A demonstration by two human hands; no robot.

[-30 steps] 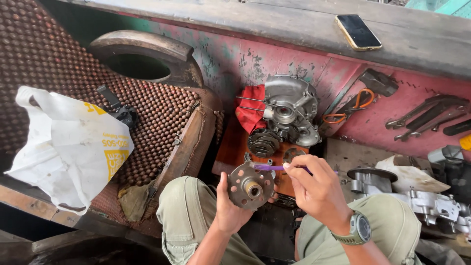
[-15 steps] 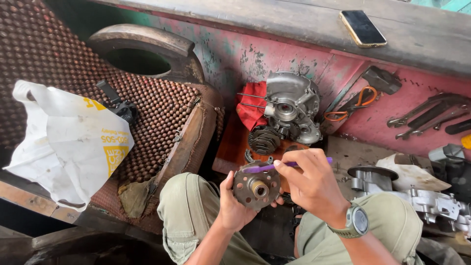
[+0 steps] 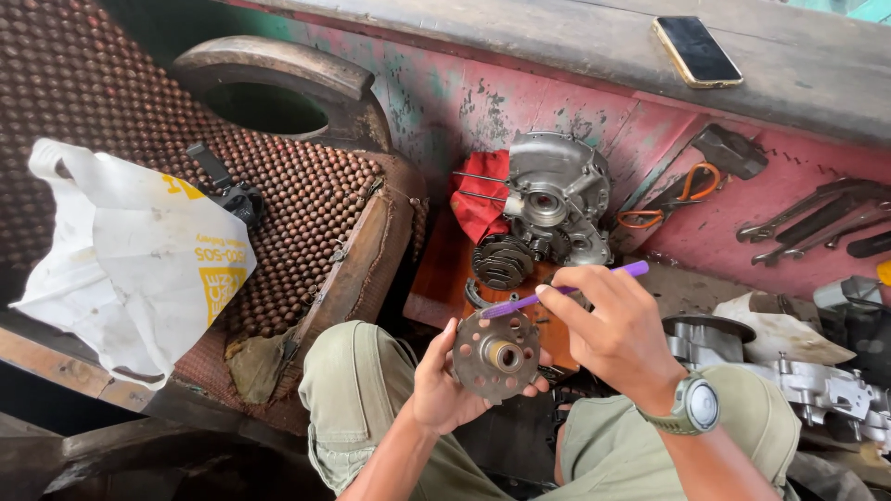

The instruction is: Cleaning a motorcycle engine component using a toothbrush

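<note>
My left hand (image 3: 444, 390) cradles a round metal disc (image 3: 497, 355) from below and from its left side, fingers curled behind it and thumb on the rim – a firm grip clamped on the part. The disc is dull grey and grimy, drilled with a ring of round holes, and it carries a brassy hub at its centre. It sits above my knees, in olive trousers, and everything else I place from this disc.

Just to its right my right hand (image 3: 617, 334) pinches a thin purple brush handle (image 3: 566, 289), fingers together around it, with one end lying on the disc's upper edge and the other pointing up and right. A round grey wristwatch (image 3: 691, 405) sits on that wrist.

Directly beyond the disc a dark ribbed gear stack (image 3: 503, 262) lies on an orange-brown board, and past it stands a cast aluminium engine casing (image 3: 557, 199) – rounded, silvery, oily – with a crumpled red rag (image 3: 480, 202) against its left side.

Right of the casing, orange-handled scissors (image 3: 673, 197) lean on the chipped pink wall, and steel wrenches (image 3: 812, 218) lie farther right. More pale cast parts (image 3: 817, 380) rest to the right of the disc.

Far left of the disc, a white plastic bag (image 3: 139, 264) slumps on a brown beaded seat cover (image 3: 306, 199). Farthest away, a black phone (image 3: 697, 51) lies flat on the grey wooden ledge above the wall.
</note>
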